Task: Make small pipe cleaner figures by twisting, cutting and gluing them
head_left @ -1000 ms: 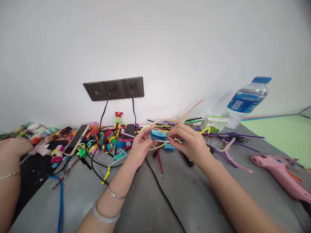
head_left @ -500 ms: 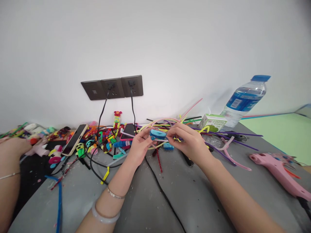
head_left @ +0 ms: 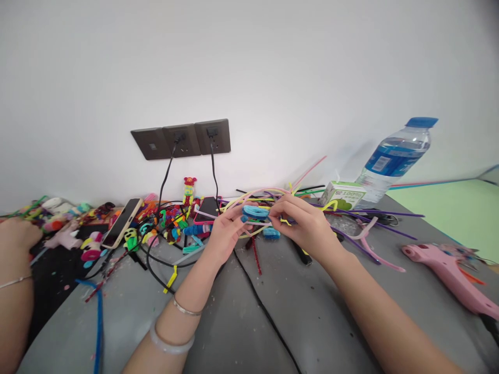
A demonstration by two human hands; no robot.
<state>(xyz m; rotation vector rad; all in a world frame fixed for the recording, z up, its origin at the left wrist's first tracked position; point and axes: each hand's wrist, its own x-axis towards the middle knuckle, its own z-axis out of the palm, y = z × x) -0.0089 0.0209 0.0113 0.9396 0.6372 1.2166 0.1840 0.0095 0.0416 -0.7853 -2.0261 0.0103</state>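
Note:
A small coil of blue pipe cleaner (head_left: 255,212) is held up between my two hands, above the grey table (head_left: 241,317). My left hand (head_left: 229,231) pinches its left end between thumb and fingers. On the other side, the fingertips of my right hand (head_left: 295,221) are pressed together at the coil's right end. Another blue piece (head_left: 272,234) lies on the table just below my right fingers. Behind my hands spread loose pink, yellow and purple pipe cleaners (head_left: 360,214).
Colourful figures (head_left: 130,239), a phone (head_left: 122,223) and black cables (head_left: 259,301) are at the left and centre. Another person's hand (head_left: 19,236) is at the far left. At the right are a juice box (head_left: 343,195), a water bottle (head_left: 393,161) and a pink glue gun (head_left: 448,275).
The coil has turned a little, showing more of its open loop. The other person's hand has shifted left. The view has moved slightly.

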